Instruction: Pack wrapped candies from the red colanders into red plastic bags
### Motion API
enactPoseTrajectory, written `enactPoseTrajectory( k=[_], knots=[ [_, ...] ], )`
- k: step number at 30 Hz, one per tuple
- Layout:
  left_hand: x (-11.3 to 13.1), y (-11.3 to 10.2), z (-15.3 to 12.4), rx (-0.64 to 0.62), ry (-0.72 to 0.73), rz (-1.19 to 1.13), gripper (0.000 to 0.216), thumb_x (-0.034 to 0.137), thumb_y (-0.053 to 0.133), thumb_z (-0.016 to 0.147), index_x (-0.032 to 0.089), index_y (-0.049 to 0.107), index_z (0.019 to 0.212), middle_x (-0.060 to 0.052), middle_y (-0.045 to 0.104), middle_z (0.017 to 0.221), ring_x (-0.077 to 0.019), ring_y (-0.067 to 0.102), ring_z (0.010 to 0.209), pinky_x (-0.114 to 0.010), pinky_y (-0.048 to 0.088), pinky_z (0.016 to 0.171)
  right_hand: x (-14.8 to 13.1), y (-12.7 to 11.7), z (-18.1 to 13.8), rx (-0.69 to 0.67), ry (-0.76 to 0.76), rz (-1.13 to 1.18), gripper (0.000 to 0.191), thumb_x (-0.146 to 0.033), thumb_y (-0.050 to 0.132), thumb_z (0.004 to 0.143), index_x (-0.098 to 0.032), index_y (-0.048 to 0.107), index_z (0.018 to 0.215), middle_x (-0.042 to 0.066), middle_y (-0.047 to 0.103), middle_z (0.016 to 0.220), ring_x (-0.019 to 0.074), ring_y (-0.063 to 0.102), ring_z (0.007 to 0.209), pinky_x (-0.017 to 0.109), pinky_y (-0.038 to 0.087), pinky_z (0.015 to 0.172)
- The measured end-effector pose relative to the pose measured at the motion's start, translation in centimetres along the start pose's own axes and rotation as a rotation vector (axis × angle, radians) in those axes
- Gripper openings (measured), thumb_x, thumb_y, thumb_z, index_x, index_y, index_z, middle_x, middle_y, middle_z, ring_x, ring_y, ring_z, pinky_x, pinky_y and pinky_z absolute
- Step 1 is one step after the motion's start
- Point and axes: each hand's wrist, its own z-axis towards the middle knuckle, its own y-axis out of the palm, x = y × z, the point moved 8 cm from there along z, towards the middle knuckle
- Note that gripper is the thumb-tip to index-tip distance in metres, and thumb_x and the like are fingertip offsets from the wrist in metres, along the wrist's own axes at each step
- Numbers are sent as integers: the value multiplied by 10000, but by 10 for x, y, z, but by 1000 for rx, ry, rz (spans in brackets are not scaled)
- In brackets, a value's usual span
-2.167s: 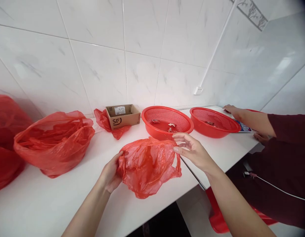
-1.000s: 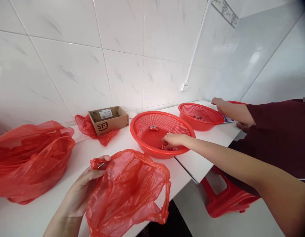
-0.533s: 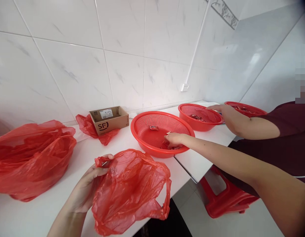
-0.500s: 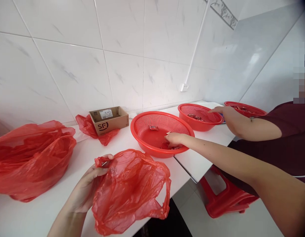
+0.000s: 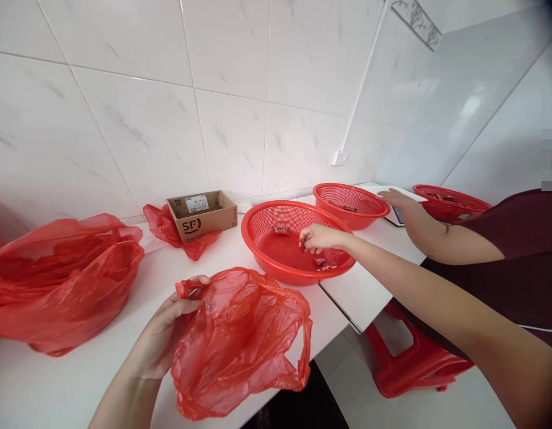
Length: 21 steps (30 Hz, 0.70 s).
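Observation:
My left hand (image 5: 171,325) grips a red plastic bag (image 5: 240,339) by its bunched handle at the left. The bag's mouth gapes towards me, and its other handle hangs loose on the right. Over the nearest red basin (image 5: 276,271), which has a perforated wall, my right hand (image 5: 319,238) pinches a small red-wrapped packet (image 5: 301,244). A similar packet (image 5: 281,230) lies at the basin's far side. A few more wrapped packets (image 5: 323,263) rest below my right hand, inside the near right rim.
An SF cardboard box (image 5: 208,219) stands on red plastic by the wall. A large red bag (image 5: 65,286) fills the left. Beyond are a second basin (image 5: 351,220), a scale (image 5: 397,213), and a third basin (image 5: 449,205). A co-worker's hand (image 5: 398,199) reaches over the scale. A red stool (image 5: 405,363) stands below.
My right hand has risen from the basin's bottom with a packet. The co-worker's hand has left the second basin, which has shifted left, uncovering the scale. My left hand still holds the bag.

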Motion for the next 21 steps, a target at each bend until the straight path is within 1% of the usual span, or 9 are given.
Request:
enactPoseTrajectory(
  k=[3, 6, 7, 9, 11, 13, 17, 19, 21],
  knots=[
    [-2, -3, 4, -1, -3, 12, 384, 126, 720, 604, 232, 671, 969, -41, 708, 917, -222, 699, 682, -303, 569, 599, -46, 5, -26, -26, -151, 298, 187, -157, 550, 729, -211, 639, 886, 30, 726, 860, 152, 680, 711, 258, 541, 620],
    [-3, -7, 8, -1, 13, 43, 458, 116, 720, 606, 224, 681, 1049, -57, 718, 976, -234, 702, 740, -293, 571, 626, -96, 30, -56, -162, -305, 507, 131, -160, 577, 720, -203, 645, 822, 17, 710, 765, 156, 672, 649, 267, 536, 587],
    [-2, -7, 9, -3, 20, 52, 476, 115, 717, 609, 220, 680, 1071, -63, 719, 993, -242, 702, 761, -290, 571, 628, -108, 39, -64, -170, -340, 470, 126, -159, 578, 726, -206, 651, 817, 10, 703, 744, 151, 663, 622, 253, 517, 558],
    [1, -9, 9, -7, 42, 58, 505, 113, 711, 607, 208, 677, 1103, -74, 720, 1001, -252, 701, 774, -282, 569, 619, -126, 50, -75, -52, -411, 297, 157, -145, 570, 744, -216, 668, 844, 7, 698, 749, 143, 645, 619, 234, 472, 539],
    [4, -10, 8, -4, 62, 54, 504, 107, 688, 628, 200, 674, 1123, -71, 721, 990, -242, 700, 768, -266, 561, 616, -139, 58, -87, 106, -489, 106, 219, -121, 543, 777, -228, 677, 912, 13, 704, 810, 144, 639, 679, 239, 452, 589],
    [7, -11, 6, -6, 72, 52, 468, 98, 653, 664, 198, 678, 1121, -57, 721, 968, -220, 699, 762, -247, 551, 626, -148, 75, -99, 129, -577, -13, 258, -111, 503, 821, -229, 676, 972, 22, 708, 872, 147, 638, 741, 252, 448, 651],
    [15, -16, 6, 25, 133, 129, 388, 99, 648, 652, 173, 716, 1027, -52, 722, 899, -156, 656, 625, -216, 529, 563, -156, 130, -133, -107, -823, -317, 181, -171, 545, 847, -223, 700, 924, 38, 705, 834, 167, 620, 732, 290, 431, 695],
    [24, -24, 7, 110, 236, 163, 326, 91, 660, 629, 161, 731, 940, -48, 721, 880, -127, 624, 596, -183, 512, 536, -148, 155, -145, -261, -880, -495, 90, -174, 622, 791, -218, 701, 794, 24, 685, 720, 160, 586, 643, 309, 419, 697],
    [38, -37, 7, 248, 396, 159, 259, 62, 662, 605, 158, 730, 836, -35, 719, 901, -103, 619, 643, -132, 497, 557, -135, 172, -149, -407, -854, -613, 73, -143, 694, 701, -209, 672, 678, -1, 646, 608, 136, 525, 538, 317, 409, 679]
  ],
)
